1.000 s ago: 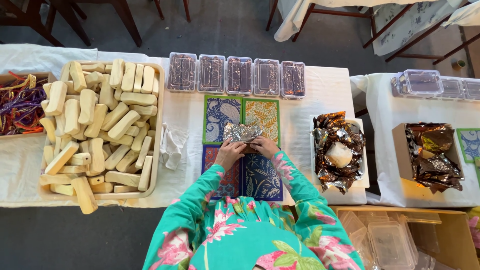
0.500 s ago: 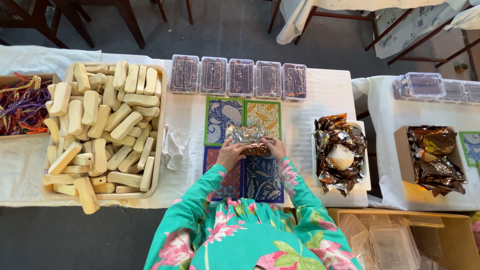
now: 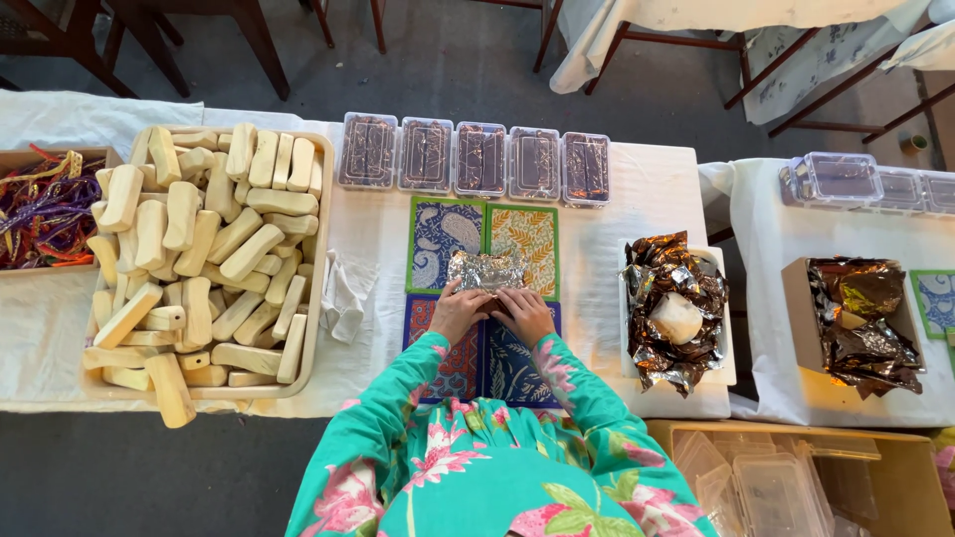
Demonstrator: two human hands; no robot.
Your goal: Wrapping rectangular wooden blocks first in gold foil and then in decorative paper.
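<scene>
A crinkled silver foil bundle [image 3: 485, 269] lies on four patterned mats [image 3: 444, 236] in the middle of the white table. My left hand [image 3: 459, 309] presses its near left edge. My right hand [image 3: 523, 310] grips the near right edge, fingers curled onto the foil. Both sleeves are teal with pink flowers. What the foil wraps is hidden.
A big tray [image 3: 314, 298] of pale wooden blocks sits left, with a box of coloured ribbons [image 3: 40, 204] beyond it. Several lidded clear boxes [image 3: 481, 159] line the far edge. Brown foil sheets on a tray [image 3: 672, 310] lie right, more in a box [image 3: 861, 311] further right.
My hands have shifted slightly on the foil bundle, folding its near edge; the bundle stays on the mats.
</scene>
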